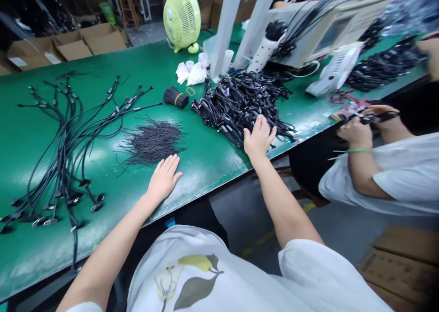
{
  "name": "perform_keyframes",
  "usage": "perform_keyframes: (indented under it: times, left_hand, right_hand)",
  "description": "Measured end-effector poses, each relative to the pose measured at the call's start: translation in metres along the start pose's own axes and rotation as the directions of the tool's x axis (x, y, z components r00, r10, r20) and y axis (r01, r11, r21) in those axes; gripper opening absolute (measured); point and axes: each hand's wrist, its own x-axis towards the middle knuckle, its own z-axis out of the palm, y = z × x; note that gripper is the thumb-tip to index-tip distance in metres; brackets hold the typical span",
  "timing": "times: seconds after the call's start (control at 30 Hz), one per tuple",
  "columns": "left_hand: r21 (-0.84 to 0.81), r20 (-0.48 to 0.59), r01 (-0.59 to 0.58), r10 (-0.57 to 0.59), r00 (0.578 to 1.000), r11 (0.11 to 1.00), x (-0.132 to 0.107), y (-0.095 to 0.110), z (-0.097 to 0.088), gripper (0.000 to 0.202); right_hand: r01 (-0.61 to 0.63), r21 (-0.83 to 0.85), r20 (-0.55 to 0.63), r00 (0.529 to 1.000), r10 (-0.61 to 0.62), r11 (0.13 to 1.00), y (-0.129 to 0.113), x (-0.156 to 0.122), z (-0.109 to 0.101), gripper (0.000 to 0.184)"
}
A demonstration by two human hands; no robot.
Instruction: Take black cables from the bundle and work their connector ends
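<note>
**Left hand (163, 178) flat on the mat, right hand (259, 136) spread on a heap of black cables (240, 106)**

At the bottom of the frame is the person's white pear-print T-shirt (195, 275). Both hands are open and neither visibly grips anything. The left lies palm down on the green bench mat (209, 163), just beside a fanned pile of short black wires (152, 142). The right presses its spread fingers into the heap's near edge, apparently steadying it. The strands tangle too densely to follow singly, and the hand hides whatever lies beneath it.

At the left, long black wire harnesses (65, 152) lie splayed, probably to keep their leads separate. Beyond the short wires sits a black wire bundle (175, 97) tied with a yellow band, beside a loose rubber band (190, 91).

At the right, a co-worker's hands (363, 122) close around a small black connector (370, 118), mostly hiding it. Farther off stand a lime-green fan (181, 15) and a white tower power strip (265, 51). A beige monitor (329, 33), draped with cables, is cut off by the upper right edge. Cardboard boxes (65, 42) fill the upper left.
</note>
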Motion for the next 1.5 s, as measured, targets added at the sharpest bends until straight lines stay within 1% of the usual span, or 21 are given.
perform_keyframes:
  times: [0.1,0.17,0.27,0.33,0.37,0.43,0.53,0.57,0.67,0.73,0.8,0.87,1.0,1.07,1.13,1.2,1.27,1.33,1.4,1.47,1.5]
  left_hand:
    - [-0.046,-0.026,0.043,-0.045,0.999,0.998,0.012,-0.002,-0.002,0.052]
    - [-0.107,-0.061,0.025,-0.032,0.998,0.994,0.003,0.005,-0.007,0.049]
    - [-0.189,-0.151,-0.017,-0.012,0.989,0.982,-0.042,0.014,-0.022,0.042]
    - [-0.193,-0.243,0.084,-0.131,0.961,0.978,-0.084,0.007,-0.035,0.039]
    - [-0.176,-0.295,0.188,-0.234,0.926,0.966,-0.105,-0.003,-0.043,0.038]
    - [-0.119,-0.398,0.451,-0.459,0.794,0.884,-0.141,-0.034,-0.062,0.040]
    - [-0.028,-0.481,0.748,-0.665,0.571,0.663,-0.170,-0.103,-0.091,0.049]
    - [-0.010,-0.475,0.799,-0.706,0.525,0.601,-0.172,-0.126,-0.099,0.049]
    - [0.071,-0.328,0.861,-0.804,0.496,0.503,-0.163,-0.182,-0.112,0.053]
    - [0.086,-0.265,0.870,-0.831,0.489,0.485,-0.155,-0.204,-0.114,0.051]
    - [0.073,-0.259,0.872,-0.835,0.486,0.485,-0.151,-0.217,-0.112,0.046]
    - [0.055,-0.257,0.872,-0.837,0.482,0.486,-0.151,-0.227,-0.107,0.040]
    - [0.000,-0.238,0.871,-0.846,0.477,0.492,-0.149,-0.243,-0.099,0.031]
    - [-0.024,-0.255,0.867,-0.842,0.475,0.497,-0.151,-0.248,-0.100,0.028]
    - [-0.039,-0.305,0.875,-0.839,0.450,0.483,-0.159,-0.253,-0.106,0.032]
    - [-0.054,-0.345,0.893,-0.848,0.403,0.446,-0.172,-0.260,-0.114,0.039]
    - [-0.080,-0.327,0.903,-0.867,0.376,0.422,-0.187,-0.268,-0.122,0.037]
    - [-0.124,-0.283,0.893,-0.878,0.385,0.432,-0.196,-0.276,-0.131,0.027]
    - [-0.184,-0.274,0.870,-0.874,0.401,0.457,-0.195,-0.276,-0.140,0.027]
    - [-0.241,-0.292,0.831,-0.854,0.431,0.502,-0.183,-0.261,-0.151,0.036]
    - [-0.273,-0.294,0.798,-0.836,0.463,0.537,-0.175,-0.247,-0.159,0.039]
  right_hand:
    - [0.017,0.033,-0.015,1.000,-0.016,0.999,-0.002,0.011,0.007,0.063]
    - [0.056,0.073,-0.011,0.998,-0.056,0.996,0.001,0.013,0.005,0.064]
    - [0.105,0.153,-0.099,0.991,-0.090,0.983,0.007,0.000,0.001,0.064]
    - [0.152,0.212,-0.261,0.961,-0.093,0.965,0.007,-0.017,0.000,0.062]
    - [0.190,0.248,-0.349,0.932,-0.095,0.950,0.003,-0.026,-0.001,0.058]
    - [0.304,0.353,-0.437,0.890,-0.131,0.885,-0.015,-0.043,-0.007,0.047]
    - [0.482,0.544,-0.360,0.874,-0.328,0.687,-0.070,-0.064,-0.026,0.030]
    - [0.523,0.592,-0.316,0.850,-0.421,0.613,-0.094,-0.068,-0.034,0.027]
    - [0.606,0.651,-0.178,0.707,-0.684,0.457,-0.169,-0.069,-0.056,0.026]
    - [0.638,0.639,-0.021,0.573,-0.819,0.430,-0.218,-0.060,-0.066,0.028]
    - [0.667,0.607,0.121,0.460,-0.880,0.432,-0.266,-0.047,-0.070,0.031]
    - [0.687,0.583,0.192,0.401,-0.896,0.433,-0.312,-0.034,-0.067,0.032]
    - [0.717,0.553,0.262,0.332,-0.906,0.423,-0.398,-0.015,-0.044,0.027]
    - [0.729,0.526,0.304,0.320,-0.897,0.438,-0.434,-0.007,-0.027,0.024]
    - [0.733,0.493,0.324,0.345,-0.881,0.468,-0.461,0.004,-0.013,0.029]
    - [0.730,0.469,0.326,0.382,-0.865,0.498,-0.479,0.016,-0.004,0.034]
    - [0.726,0.461,0.316,0.403,-0.859,0.510,-0.488,0.023,-0.002,0.035]
    - [0.726,0.471,0.285,0.412,-0.865,0.501,-0.489,0.021,-0.008,0.034]
    - [0.728,0.497,0.224,0.417,-0.881,0.471,-0.488,0.010,-0.022,0.032]
    - [0.736,0.529,0.135,0.419,-0.898,0.423,-0.487,-0.008,-0.043,0.039]
    - [0.743,0.554,0.075,0.406,-0.911,0.377,-0.490,-0.017,-0.055,0.044]
